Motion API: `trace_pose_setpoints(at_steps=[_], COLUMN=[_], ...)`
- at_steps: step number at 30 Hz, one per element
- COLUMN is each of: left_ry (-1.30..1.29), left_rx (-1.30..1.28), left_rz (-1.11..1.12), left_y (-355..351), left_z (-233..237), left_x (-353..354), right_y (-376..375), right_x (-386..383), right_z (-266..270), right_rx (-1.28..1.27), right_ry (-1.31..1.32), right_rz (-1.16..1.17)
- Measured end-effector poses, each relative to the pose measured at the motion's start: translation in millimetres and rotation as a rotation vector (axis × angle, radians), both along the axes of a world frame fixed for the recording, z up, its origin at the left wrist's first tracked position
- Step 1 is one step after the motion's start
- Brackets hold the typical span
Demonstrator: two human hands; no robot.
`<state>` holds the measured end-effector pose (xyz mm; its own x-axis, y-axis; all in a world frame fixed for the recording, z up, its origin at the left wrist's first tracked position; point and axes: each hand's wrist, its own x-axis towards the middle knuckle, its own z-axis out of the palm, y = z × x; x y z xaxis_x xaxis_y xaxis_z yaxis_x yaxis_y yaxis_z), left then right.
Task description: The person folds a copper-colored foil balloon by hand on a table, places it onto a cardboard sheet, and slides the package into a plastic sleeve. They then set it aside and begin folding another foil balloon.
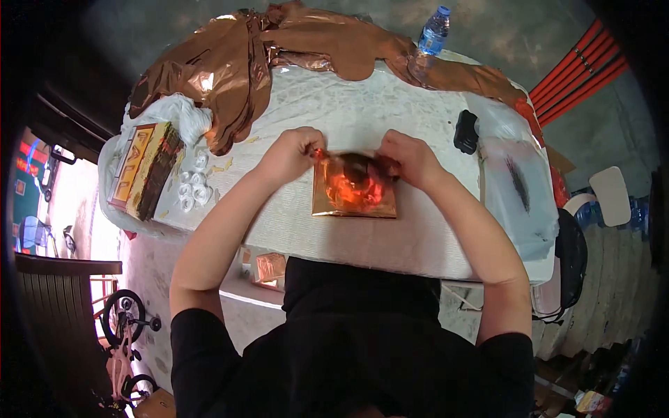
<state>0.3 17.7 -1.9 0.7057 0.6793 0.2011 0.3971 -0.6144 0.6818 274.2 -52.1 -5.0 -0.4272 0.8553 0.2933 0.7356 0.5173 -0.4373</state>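
A shiny gold square (355, 205), like a foil-covered box or packet, lies flat on the white-covered table in front of me. Orange-red reflective film (348, 184) shows across its upper part, blurred around a dark round patch in the middle. My left hand (296, 152) pinches the film at the square's upper left corner, fingers curled. At the upper right corner my right hand (411, 160) is closed in the same way on the film's other side. Both sets of fingertips are partly hidden.
Copper foil sheeting (202, 66) drapes the table's far edge, near a water bottle (433, 31). To the left stand a patterned stack (143, 167) and several small white rolls (191, 191). A black object (466, 132) and a clear plastic bag (516, 188) lie right.
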Motion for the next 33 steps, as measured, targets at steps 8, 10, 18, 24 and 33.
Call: trace_pose_setpoints(at_steps=[8, 10, 18, 24, 33], left_ry=[0.118, 0.08, 0.061, 0.055, 0.047], left_rx=[0.56, 0.54, 0.22, 0.215, 0.224], left_rz=[-0.198, -0.233, -0.329, -0.318, -0.331], left_y=[-19.9, -29.0, -45.0, -44.4, -44.5], left_z=[16.5, 18.5, 12.0, 12.9, 12.1], left_x=[-0.7, -0.3, -7.9, -9.4, -9.5], right_y=[-6.5, -7.2, -6.6, -10.7, -33.5], right_x=[-2.9, -3.8, -2.8, 23.1, -41.7], right_z=[9.4, 10.4, 11.3, 9.2, 6.4], right_rx=[0.425, 0.417, 0.384, 0.17, -0.086], right_ry=[-0.418, -0.448, -0.52, -0.098, 0.071], right_rz=[0.228, 0.229, 0.239, 0.135, -0.03])
